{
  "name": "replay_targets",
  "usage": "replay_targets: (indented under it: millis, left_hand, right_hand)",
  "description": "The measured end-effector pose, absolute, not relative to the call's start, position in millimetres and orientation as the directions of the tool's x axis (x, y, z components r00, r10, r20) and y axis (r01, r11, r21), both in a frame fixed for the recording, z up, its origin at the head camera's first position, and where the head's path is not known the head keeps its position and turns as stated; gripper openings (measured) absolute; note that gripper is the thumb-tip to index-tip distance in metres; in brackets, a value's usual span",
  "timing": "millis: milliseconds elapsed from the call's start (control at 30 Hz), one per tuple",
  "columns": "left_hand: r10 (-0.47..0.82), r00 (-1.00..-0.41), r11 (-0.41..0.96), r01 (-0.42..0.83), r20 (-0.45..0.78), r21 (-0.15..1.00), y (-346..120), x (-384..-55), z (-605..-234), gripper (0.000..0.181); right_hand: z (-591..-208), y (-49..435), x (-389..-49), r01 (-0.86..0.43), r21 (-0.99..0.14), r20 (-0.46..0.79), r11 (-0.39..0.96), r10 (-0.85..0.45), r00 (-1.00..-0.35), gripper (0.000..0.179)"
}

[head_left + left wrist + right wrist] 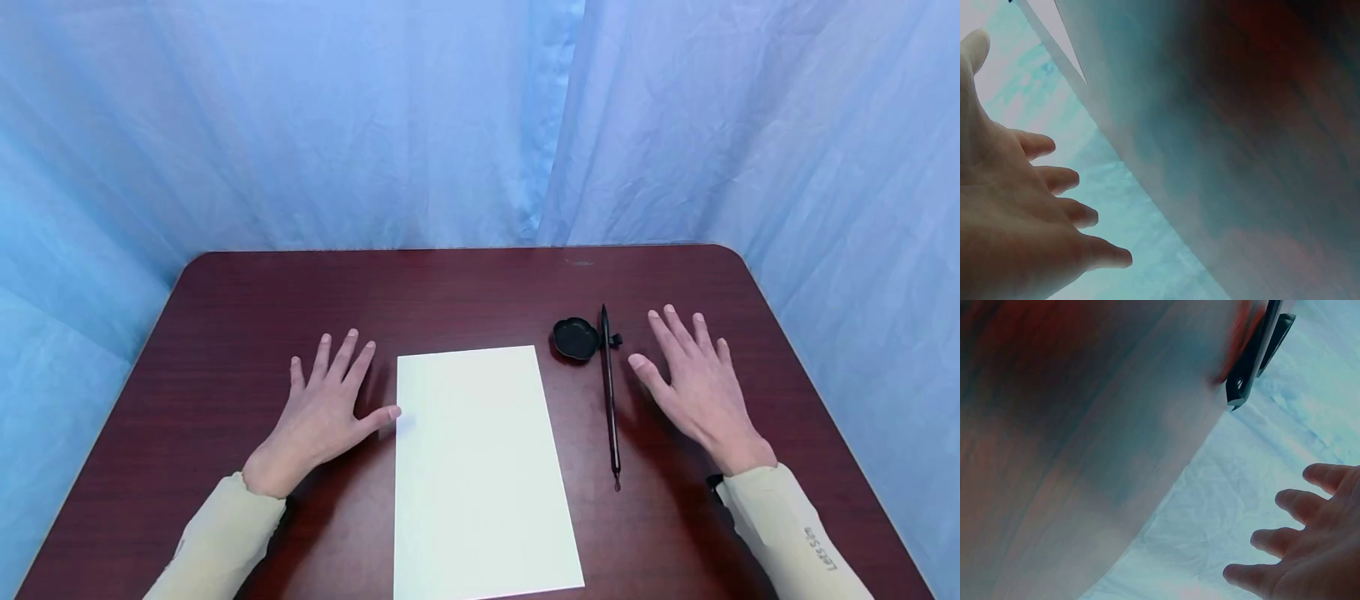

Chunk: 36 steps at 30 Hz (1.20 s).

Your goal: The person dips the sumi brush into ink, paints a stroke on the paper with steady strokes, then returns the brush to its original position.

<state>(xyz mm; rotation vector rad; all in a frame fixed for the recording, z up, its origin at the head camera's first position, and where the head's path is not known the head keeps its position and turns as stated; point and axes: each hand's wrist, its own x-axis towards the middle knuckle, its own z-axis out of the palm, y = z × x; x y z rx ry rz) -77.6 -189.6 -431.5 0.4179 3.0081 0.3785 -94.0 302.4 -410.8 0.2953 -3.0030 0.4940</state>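
Both hands have their fingers spread and hold nothing. My left hand (318, 417) is left of a white sheet of paper (480, 475), its thumb tip at the sheet's left edge; whether it touches cannot be told. To the right, my right hand (701, 392) is beside a dark writing brush (609, 400), apart from it. The brush lies lengthwise, its pointed tip away from me, across a small black brush rest (617, 341). Left of the rest is a black flower-shaped dish (576, 339). In the left wrist view, a corner of the paper (1054, 25) shows above the fingers.
A dark red-brown table (300, 292) with rounded far corners carries everything. Pale blue curtains (375, 125) hang behind it and along both sides. The right wrist view has a dark, partly cut-off object (1244, 375) near the table's edge.
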Motion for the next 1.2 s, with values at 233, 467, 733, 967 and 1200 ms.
replay_targets:
  millis: [233, 467, 733, 967, 1200]
  left_hand:
    - [0.317, -0.947, 0.922, 0.296, -0.052, 0.249, -182, -71, -432, 0.101]
    - [0.392, -0.919, 0.898, 0.372, -0.043, 0.233, -174, -59, -434, 0.099]
    - [0.47, -0.882, 0.868, 0.453, -0.04, 0.203, -166, -49, -441, 0.098]
    - [0.509, -0.857, 0.851, 0.485, -0.086, 0.204, -162, -43, -445, 0.099]
    - [0.529, -0.84, 0.841, 0.501, -0.121, 0.205, -161, -40, -445, 0.099]
  right_hand:
    - [-410, 296, -89, -0.213, -0.319, 0.099, 0.924, -0.191, -0.977, 0.076]
    - [-411, 291, -85, -0.224, -0.311, 0.101, 0.924, -0.202, -0.974, 0.076]
    - [-415, 288, -82, -0.229, -0.304, 0.098, 0.925, -0.208, -0.973, 0.074]
    - [-419, 288, -80, -0.245, -0.296, 0.101, 0.923, -0.225, -0.969, 0.073]
    - [-421, 285, -77, -0.274, -0.297, 0.102, 0.915, -0.255, -0.961, 0.073]
